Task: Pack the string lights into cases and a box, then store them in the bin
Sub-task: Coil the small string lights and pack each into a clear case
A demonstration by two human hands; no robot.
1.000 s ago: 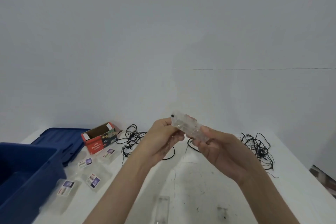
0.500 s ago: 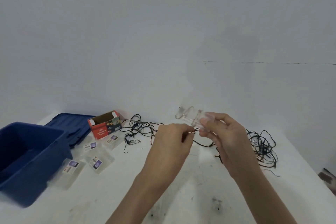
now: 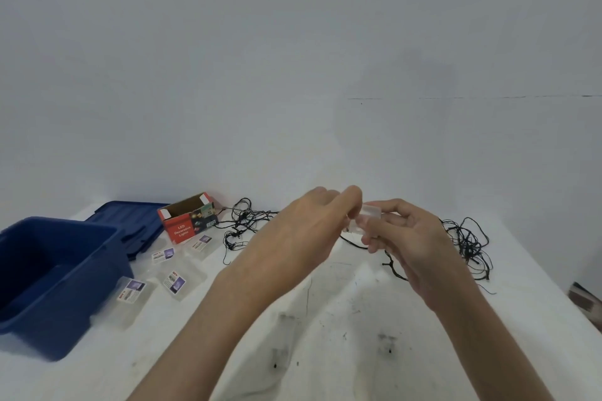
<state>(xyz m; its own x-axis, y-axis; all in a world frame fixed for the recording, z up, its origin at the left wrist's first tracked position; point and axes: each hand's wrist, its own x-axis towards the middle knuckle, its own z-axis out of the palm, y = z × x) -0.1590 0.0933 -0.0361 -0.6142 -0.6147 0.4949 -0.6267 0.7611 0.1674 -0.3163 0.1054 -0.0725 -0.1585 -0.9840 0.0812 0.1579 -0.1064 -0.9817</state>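
Note:
Both my hands meet over the middle of the white table. My right hand (image 3: 410,238) holds a small clear plastic case (image 3: 369,216) between its fingers. My left hand (image 3: 303,231) pinches the case's left end with thumb and fingers. A black string-light wire (image 3: 395,270) hangs from under the hands and runs to a tangle (image 3: 469,242) at the right. A second tangle of black string lights (image 3: 242,221) lies at the back, behind my left hand. The blue bin (image 3: 55,273) stands open at the left.
The bin's blue lid (image 3: 130,218) lies behind the bin. A red open cardboard box (image 3: 189,218) marked LED Decorative Lights sits beside it. Several clear labelled cases (image 3: 172,282) lie between bin and hands. The table's right edge (image 3: 560,303) runs near the right tangle.
The view has tilted down a little and shifted. My left hand has come up from the wire to the case's left end; the right hand has kept hold of the case.

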